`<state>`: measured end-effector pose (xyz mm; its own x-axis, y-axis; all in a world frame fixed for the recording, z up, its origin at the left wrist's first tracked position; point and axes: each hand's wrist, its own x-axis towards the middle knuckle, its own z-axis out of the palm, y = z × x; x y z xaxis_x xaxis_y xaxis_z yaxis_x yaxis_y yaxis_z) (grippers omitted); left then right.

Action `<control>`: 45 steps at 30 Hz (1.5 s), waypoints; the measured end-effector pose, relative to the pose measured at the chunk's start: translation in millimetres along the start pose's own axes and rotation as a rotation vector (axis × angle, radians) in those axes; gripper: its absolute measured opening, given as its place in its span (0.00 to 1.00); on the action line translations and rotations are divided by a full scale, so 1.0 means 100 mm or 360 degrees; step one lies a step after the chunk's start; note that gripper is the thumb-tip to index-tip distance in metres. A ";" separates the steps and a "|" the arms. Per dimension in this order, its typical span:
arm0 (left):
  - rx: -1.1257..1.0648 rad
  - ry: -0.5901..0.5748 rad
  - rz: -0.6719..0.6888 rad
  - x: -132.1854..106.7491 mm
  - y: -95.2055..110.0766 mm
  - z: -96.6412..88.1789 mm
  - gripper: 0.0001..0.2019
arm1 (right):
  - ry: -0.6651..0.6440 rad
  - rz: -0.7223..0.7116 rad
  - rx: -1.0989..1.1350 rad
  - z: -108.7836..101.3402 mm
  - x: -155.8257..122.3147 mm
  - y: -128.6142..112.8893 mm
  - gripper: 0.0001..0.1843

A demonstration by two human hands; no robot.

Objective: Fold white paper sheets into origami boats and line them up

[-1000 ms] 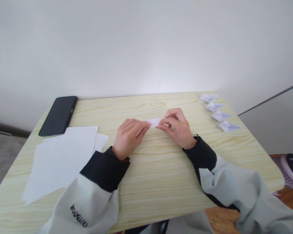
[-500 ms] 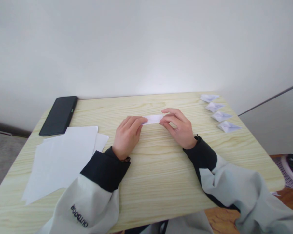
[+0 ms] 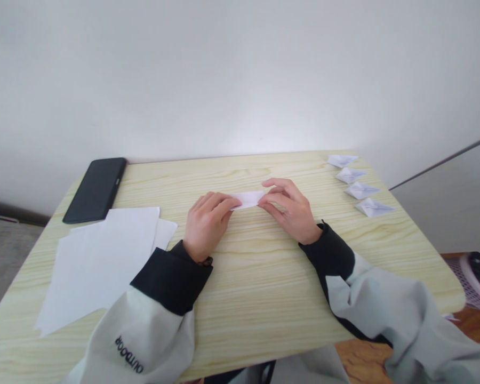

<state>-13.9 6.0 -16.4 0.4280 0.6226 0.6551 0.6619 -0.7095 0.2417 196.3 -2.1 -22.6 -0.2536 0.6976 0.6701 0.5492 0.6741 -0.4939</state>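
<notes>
A narrow strip of folded white paper [image 3: 248, 199] spans the gap between my two hands over the middle of the table. My left hand [image 3: 208, 223] is closed on its left end, thumb and fingers pressed together. At the right end, my right hand [image 3: 291, 209] pinches the paper between thumb and fingertip, with the index finger raised and bent above. My fingers hide both ends of the strip.
Several folded paper boats [image 3: 368, 207] stand in a row at the table's right side. Loose white sheets [image 3: 104, 261] lie at the left, beside a black phone-like device [image 3: 96, 190]. Behind the table [image 3: 248, 298] rises a white wall [image 3: 240, 80]. A basket [image 3: 476, 280] stands at the lower right.
The folded paper and both hands have shifted very slightly left and down. Both hands keep their hold.
</notes>
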 end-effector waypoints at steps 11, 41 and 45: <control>0.0069 -0.0025 0.0117 0.02 0.02 0.00 0.08 | -0.0016 -0.0098 -0.0018 -0.02 0.01 -0.01 0.05; -0.0125 -0.0183 0.0162 0.04 0.08 -0.02 0.06 | -0.0078 -0.0247 -0.0011 0.00 0.01 -0.02 0.06; -0.0149 -0.0156 0.0165 0.04 0.07 -0.01 0.05 | -0.0081 -0.0232 -0.0006 -0.01 0.01 -0.03 0.05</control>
<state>-8.1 2.6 -11.4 0.5518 0.5706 0.6083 0.5528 -0.7963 0.2455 195.1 -3.9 -20.2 -0.3707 0.6041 0.7055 0.5069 0.7681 -0.3913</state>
